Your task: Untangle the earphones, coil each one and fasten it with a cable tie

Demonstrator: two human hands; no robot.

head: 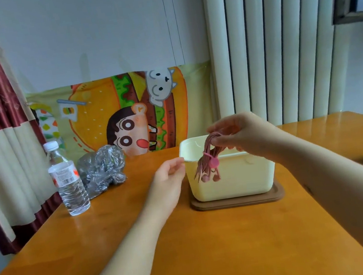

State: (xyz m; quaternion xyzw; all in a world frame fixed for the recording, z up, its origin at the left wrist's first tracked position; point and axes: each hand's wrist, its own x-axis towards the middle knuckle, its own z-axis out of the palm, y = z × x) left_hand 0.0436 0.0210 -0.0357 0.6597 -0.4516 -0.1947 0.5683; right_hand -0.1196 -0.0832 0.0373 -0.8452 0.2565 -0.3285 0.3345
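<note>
pink earphones (205, 159) pinched by right hand (244, 136) over box (233, 176)

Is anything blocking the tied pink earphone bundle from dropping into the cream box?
Nothing visible does. The right hand holds the coiled pink earphones, fastened with a pink tie, at the open cream plastic box's near rim. The left hand sits beside the box, not over the opening.
</note>
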